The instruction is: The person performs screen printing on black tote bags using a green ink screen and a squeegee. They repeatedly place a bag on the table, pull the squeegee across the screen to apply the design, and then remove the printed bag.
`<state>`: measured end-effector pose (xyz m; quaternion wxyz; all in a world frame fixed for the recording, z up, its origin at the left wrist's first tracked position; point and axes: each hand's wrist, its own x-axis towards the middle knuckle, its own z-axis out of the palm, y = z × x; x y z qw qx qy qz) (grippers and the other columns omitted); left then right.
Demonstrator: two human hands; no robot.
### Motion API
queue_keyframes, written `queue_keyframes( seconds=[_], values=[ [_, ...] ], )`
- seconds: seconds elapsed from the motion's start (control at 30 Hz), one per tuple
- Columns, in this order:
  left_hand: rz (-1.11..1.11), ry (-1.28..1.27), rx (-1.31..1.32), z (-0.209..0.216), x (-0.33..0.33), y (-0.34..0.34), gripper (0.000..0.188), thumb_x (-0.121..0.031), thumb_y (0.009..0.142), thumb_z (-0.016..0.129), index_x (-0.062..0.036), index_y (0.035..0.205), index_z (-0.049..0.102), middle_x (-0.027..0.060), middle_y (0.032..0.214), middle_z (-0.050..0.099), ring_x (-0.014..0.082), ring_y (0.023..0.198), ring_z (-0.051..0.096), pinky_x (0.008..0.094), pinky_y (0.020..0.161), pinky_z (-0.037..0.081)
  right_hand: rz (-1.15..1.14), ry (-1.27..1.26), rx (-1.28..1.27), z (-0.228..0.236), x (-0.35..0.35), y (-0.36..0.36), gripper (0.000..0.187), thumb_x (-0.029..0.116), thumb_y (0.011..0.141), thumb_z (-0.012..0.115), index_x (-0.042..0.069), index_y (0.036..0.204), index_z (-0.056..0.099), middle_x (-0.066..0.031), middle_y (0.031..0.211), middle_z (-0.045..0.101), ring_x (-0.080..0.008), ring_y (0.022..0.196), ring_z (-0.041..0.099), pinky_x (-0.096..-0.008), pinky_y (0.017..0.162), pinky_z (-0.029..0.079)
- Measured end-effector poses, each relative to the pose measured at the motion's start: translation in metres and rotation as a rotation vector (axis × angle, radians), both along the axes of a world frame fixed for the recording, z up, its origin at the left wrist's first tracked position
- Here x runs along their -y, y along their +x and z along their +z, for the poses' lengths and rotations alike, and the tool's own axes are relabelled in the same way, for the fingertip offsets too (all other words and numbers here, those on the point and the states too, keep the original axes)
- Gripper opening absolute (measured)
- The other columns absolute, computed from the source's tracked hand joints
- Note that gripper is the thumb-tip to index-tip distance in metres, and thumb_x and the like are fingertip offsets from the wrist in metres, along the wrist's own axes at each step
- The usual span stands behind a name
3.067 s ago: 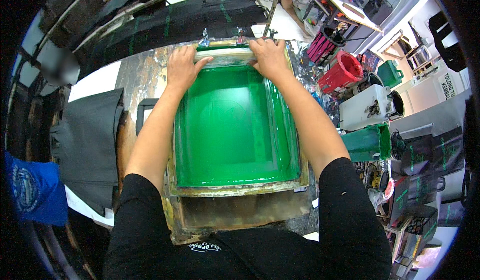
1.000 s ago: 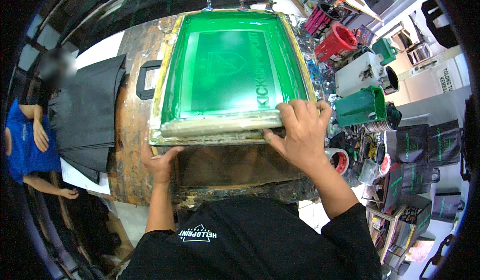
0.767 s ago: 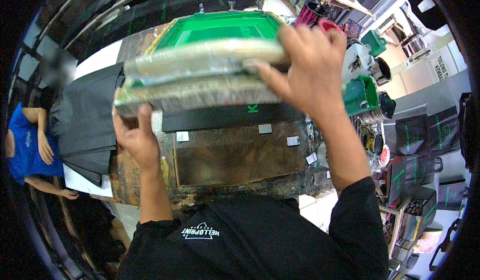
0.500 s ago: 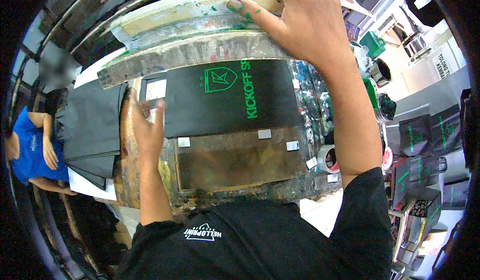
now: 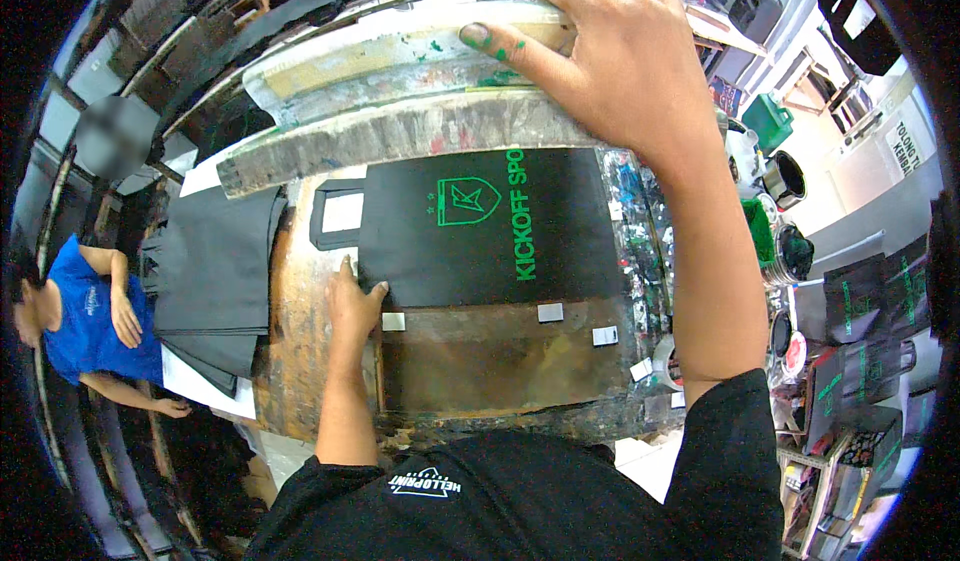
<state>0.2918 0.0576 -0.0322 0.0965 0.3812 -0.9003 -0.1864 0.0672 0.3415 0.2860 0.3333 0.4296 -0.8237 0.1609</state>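
Note:
A screen-printing frame (image 5: 420,149), wooden and stained with paint, is tilted up across the far side of the table. My right hand (image 5: 625,56) grips its upper right part, with green paint on the thumb. Beneath it a flat black bag (image 5: 420,261) lies on the board, bearing a green shield outline and green lettering. The bag's handle (image 5: 322,223) loops out to the left. At the bag's near left corner is my left hand (image 5: 355,301), open, thumb and forefinger apart; its fingertips are at the bag's edge beside the handle.
Black bags (image 5: 215,261) are stacked left of the board. Beyond them stands a person in a blue shirt (image 5: 95,306). Small pale tabs (image 5: 551,313) sit along the board's near part. Paint pots (image 5: 785,181) line the right side, with printed black bags (image 5: 853,299) farther right.
My left hand has moved from over the handle toward me, to the bag's near left corner. The right hand still holds the frame up. The whole view has shifted slightly.

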Motion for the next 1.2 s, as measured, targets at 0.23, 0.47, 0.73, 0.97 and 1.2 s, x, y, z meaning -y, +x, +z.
queue_keyframes(
  seconds=[0.23, 0.47, 0.73, 0.97, 1.2],
  values=[
    [-0.150, 0.396, -0.348, 0.025, 0.021, -0.022, 0.078, -0.005, 0.082, 0.079, -0.0024, 0.154, 0.050, 0.0187, 0.107, 0.074, 0.0227, 0.082, 0.069, 0.0348, 0.074, 0.057, -0.019, -0.058, -0.130, -0.015, 0.000, -0.006, 0.060, 0.064, 0.093, 0.064, 0.005, 0.099, 0.074, -0.0196, 0.091, 0.075, -0.0363, 0.091, 0.072, -0.0531, 0.088, 0.046],
    [-0.149, 0.580, -0.642, 0.134, 0.087, 0.005, 0.043, 0.000, 0.091, 0.069, 0.0009, 0.134, 0.070, 0.0082, 0.108, 0.075, 0.0085, 0.074, 0.062, 0.0248, 0.061, 0.049, 0.022, -0.081, -0.176, -0.013, 0.006, -0.021, 0.062, 0.066, 0.097, 0.058, 0.006, 0.096, 0.072, -0.0185, 0.092, 0.075, -0.0373, 0.089, 0.072, -0.0525, 0.082, 0.046],
    [0.179, 0.440, -0.966, 0.173, 0.151, 0.172, 0.046, 0.001, 0.094, 0.069, -0.0017, 0.139, 0.068, -0.0005, 0.109, 0.075, 0.0001, 0.071, 0.058, 0.0143, 0.057, 0.041, 0.002, -0.035, -0.098, -0.007, 0.003, -0.002, 0.057, 0.059, 0.097, 0.063, 0.003, 0.094, 0.067, -0.0197, 0.086, 0.072, -0.0421, 0.087, 0.069, -0.0535, 0.087, 0.046],
    [0.562, 0.171, -1.173, 0.073, 0.200, 0.266, 0.041, -0.005, 0.098, 0.070, -0.0031, 0.139, 0.069, 0.0047, 0.114, 0.074, 0.0063, 0.079, 0.063, 0.0225, 0.060, 0.048, -0.060, 0.037, -0.032, -0.001, 0.005, 0.002, 0.054, 0.055, 0.099, 0.062, 0.002, 0.097, 0.064, -0.0234, 0.086, 0.069, -0.0452, 0.085, 0.065, -0.0499, 0.087, 0.044],
    [0.987, -0.889, -0.333, -0.005, 0.183, 0.245, 0.063, -0.051, 0.095, 0.073, -0.0082, 0.141, 0.067, 0.0232, 0.135, 0.067, 0.0450, 0.125, 0.061, 0.0494, 0.110, 0.044, -0.064, 0.051, -0.031, -0.006, 0.005, -0.002, 0.054, 0.056, 0.100, 0.060, 0.002, 0.091, 0.061, -0.0244, 0.084, 0.066, -0.0460, 0.084, 0.062, -0.0490, 0.084, 0.042]
  ],
)
